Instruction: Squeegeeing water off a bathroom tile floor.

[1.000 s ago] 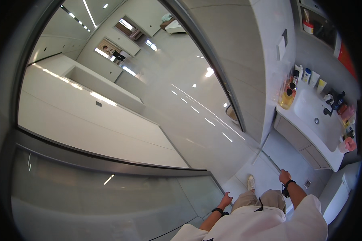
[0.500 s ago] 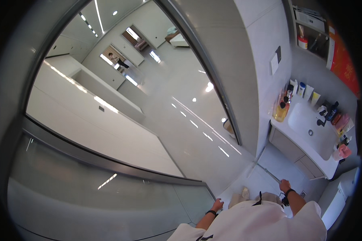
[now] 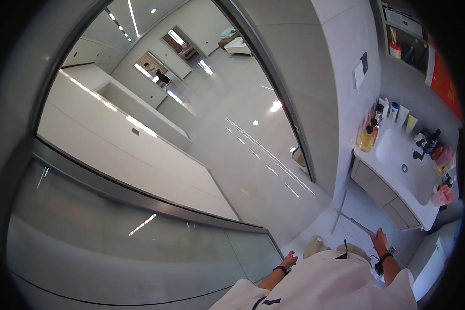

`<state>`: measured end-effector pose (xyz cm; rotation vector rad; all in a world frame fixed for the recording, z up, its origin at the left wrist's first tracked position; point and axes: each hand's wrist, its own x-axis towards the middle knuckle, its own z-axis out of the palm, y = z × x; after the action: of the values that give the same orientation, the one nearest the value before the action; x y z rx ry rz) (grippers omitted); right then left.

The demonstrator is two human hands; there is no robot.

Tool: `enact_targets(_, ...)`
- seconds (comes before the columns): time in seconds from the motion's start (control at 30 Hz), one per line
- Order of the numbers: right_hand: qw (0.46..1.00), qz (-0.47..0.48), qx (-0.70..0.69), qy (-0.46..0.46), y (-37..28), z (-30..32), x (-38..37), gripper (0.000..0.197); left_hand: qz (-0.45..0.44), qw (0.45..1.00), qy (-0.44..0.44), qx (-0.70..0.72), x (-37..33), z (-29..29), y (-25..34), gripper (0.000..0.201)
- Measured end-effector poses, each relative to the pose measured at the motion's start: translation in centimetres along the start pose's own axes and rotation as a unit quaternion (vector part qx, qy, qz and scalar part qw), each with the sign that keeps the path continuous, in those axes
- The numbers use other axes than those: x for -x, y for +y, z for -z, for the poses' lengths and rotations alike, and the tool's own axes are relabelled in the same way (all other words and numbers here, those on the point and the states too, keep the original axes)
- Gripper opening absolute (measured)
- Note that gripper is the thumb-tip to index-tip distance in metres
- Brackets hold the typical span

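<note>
A long-handled floor squeegee (image 3: 360, 226) slants across the pale bathroom floor. My right hand (image 3: 380, 241) grips the upper end of its grey handle, with the fingers wrapped round it. At the far end, its narrow crossbar lies on the floor near the doorway, left of the washbasin cabinet. My left hand (image 3: 290, 259) hangs in front of my left side, near the end of the glass panel. Its fingers are slightly bent and apart, and nothing shows in them. Dark bands circle both wrists.
A white washbasin (image 3: 403, 165) with bottles and tubes round its rim stands to the right, above a cabinet (image 3: 377, 188). Below it is a white toilet (image 3: 436, 261). A framed glass panel (image 3: 139, 243) runs along the left. Beyond the doorway, a distant person (image 3: 161, 76) stands by another door.
My right hand has moved slightly right with the squeegee, and its crossbar has shifted right on the floor. The left hand has risen slightly. The whole view has tilted a little.
</note>
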<state>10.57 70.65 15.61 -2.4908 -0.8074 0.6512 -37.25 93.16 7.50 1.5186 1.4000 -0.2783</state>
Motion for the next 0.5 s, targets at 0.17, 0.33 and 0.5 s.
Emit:
enact_targets(0.17,0.999,-0.021,-0.041,0.004,-2.9,0.3,0.5,0.031,0.044,0.998,-0.041,-0.004,1.4,2.4,1.0,0.058)
enact_targets(0.33,0.999,-0.017,-0.046,-0.001,-4.8,0.3,0.9,0.031,0.029,0.999,-0.009,0.019,-1.5,3.2,-1.1,0.054)
enact_targets(0.5,0.996,-0.042,-0.064,-0.038,-3.5,-1.0,0.6,0.034,0.043,0.997,-0.022,0.063,-3.1,2.9,0.7,0.055)
